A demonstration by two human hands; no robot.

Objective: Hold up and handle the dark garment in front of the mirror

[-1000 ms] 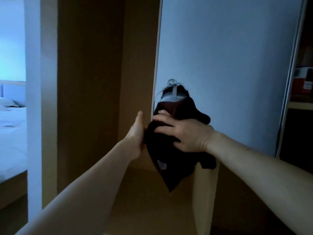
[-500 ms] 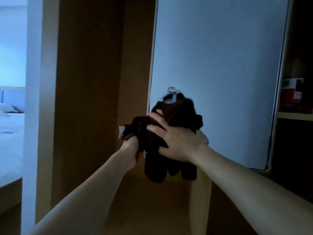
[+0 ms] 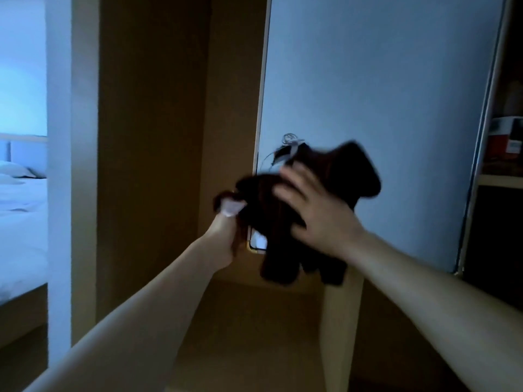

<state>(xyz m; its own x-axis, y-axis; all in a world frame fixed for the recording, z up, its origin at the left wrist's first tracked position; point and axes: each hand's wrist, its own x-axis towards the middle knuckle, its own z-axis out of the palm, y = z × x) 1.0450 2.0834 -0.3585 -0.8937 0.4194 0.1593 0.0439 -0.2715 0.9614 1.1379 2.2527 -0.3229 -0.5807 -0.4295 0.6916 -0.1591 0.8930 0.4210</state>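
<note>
A dark garment (image 3: pixel 351 171) is bunched up in front of an open wooden wardrobe. My left hand (image 3: pixel 223 241) grips its left end, where a small white label (image 3: pixel 231 207) sticks out. My right hand (image 3: pixel 317 216) lies over the bundle from the right with fingers spread across the cloth. A thin cord or loop (image 3: pixel 288 142) shows at the top of the bundle. The frame is blurred by motion.
A white wardrobe door (image 3: pixel 382 80) stands behind the garment, and the wooden compartment (image 3: pixel 158 137) opens to its left. A vertical wooden divider (image 3: pixel 339 321) rises below the hands. A bed with white bedding (image 3: pixel 19 216) is at far left. Shelves with a red box (image 3: pixel 503 140) are at right.
The garment has been gathered from a hanging shape into a bundle. My left hand moved from beside it to gripping its left end, and one corner has flipped up to the right.
</note>
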